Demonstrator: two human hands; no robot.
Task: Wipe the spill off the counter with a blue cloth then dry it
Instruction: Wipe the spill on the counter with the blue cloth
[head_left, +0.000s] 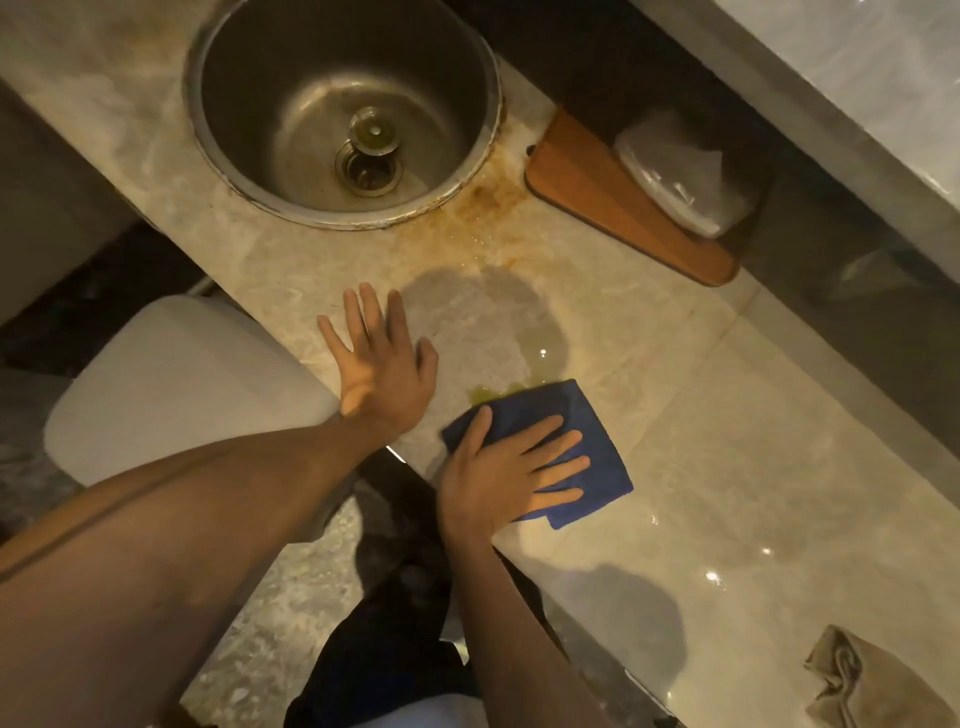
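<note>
Mid-wipe — right hand (498, 467) flat, fingers (558, 441) spread on folded blue cloth (597, 431) at yellowish spill (493, 392) on pale marble tabletop (727, 415), left hand (382, 364) splayed, empty — next, pushed through puddle, probably.

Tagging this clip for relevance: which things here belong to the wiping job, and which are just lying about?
Part of the job:
blue cloth under the right hand
yellowish spill
counter
left hand, flat on the counter

Lying about:
sink
wooden board
plastic bag
beige rag, possibly for drying
</note>
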